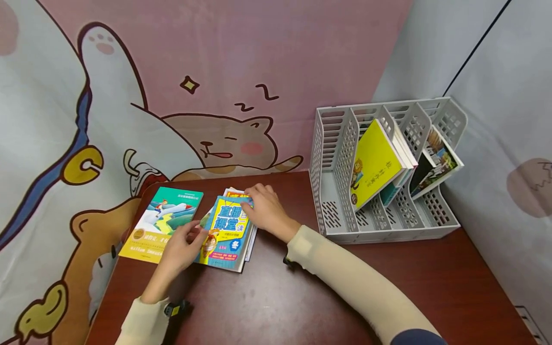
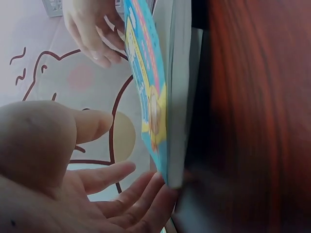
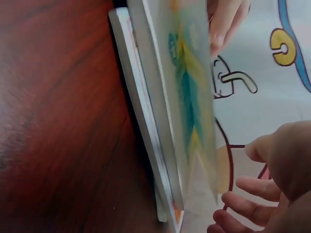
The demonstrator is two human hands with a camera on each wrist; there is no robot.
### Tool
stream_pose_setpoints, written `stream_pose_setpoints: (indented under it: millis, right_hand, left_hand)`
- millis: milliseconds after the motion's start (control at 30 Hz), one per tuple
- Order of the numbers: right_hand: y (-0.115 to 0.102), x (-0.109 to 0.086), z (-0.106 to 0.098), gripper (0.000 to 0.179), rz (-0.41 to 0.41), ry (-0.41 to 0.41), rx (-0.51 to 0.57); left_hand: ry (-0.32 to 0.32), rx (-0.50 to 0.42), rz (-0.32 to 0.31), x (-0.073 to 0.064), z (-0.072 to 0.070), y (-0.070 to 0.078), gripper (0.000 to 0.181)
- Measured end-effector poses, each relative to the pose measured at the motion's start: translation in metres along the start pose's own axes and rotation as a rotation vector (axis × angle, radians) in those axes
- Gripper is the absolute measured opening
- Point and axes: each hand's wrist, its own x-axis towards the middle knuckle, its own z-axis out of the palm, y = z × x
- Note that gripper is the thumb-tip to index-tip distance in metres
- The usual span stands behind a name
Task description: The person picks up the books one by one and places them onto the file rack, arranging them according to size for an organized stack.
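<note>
A blue-and-yellow book (image 1: 228, 230) lies on top of a small stack in the head view. White and red edges of another book (image 1: 235, 192) show beneath it at the top. My left hand (image 1: 183, 247) is at the stack's left side; in the left wrist view its fingertips (image 2: 167, 189) meet the book's corner, thumb apart from the cover. My right hand (image 1: 268, 211) is over the stack's upper right corner, and in the right wrist view its loose fingers (image 3: 243, 206) are beside the blurred cover. A green-and-yellow book (image 1: 161, 225) lies flat to the left.
A grey plastic book rack (image 1: 327, 191) with compartments stands at the right on the dark red table (image 1: 276, 297). Inside lean a yellow book (image 1: 377, 165), white-edged books (image 1: 405, 146) and a dark picture-covered book (image 1: 442, 160). A cartoon-printed curtain (image 1: 276, 72) hangs behind the table.
</note>
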Motion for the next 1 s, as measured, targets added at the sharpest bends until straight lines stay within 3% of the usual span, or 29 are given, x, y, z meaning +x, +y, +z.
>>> stream_pose_setpoints:
  millis: [267, 533, 667, 933, 1000]
  right_hand:
    - [-0.002, 0.022, 0.014, 0.055, -0.035, -0.096, -0.128]
    - [-0.003, 0.023, 0.026, 0.065, -0.058, -0.235, -0.192]
    - [-0.001, 0.020, 0.028, 0.064, -0.066, -0.229, -0.213]
    - [0.002, 0.014, 0.029, 0.062, -0.029, -0.191, -0.188]
    - [0.003, 0.014, 0.028, 0.063, -0.030, -0.188, -0.173]
  left_hand:
    - [-0.016, 0.048, -0.016, -0.016, -0.005, -0.011, 0.066]
    - [-0.031, 0.042, -0.041, -0.021, -0.002, -0.017, 0.065]
    - [-0.027, 0.037, -0.025, -0.019, 0.000, -0.016, 0.065]
    - [-0.084, -0.008, -0.111, -0.013, 0.000, -0.008, 0.096]
    - [-0.079, -0.031, -0.114, -0.012, 0.000, -0.006, 0.095]
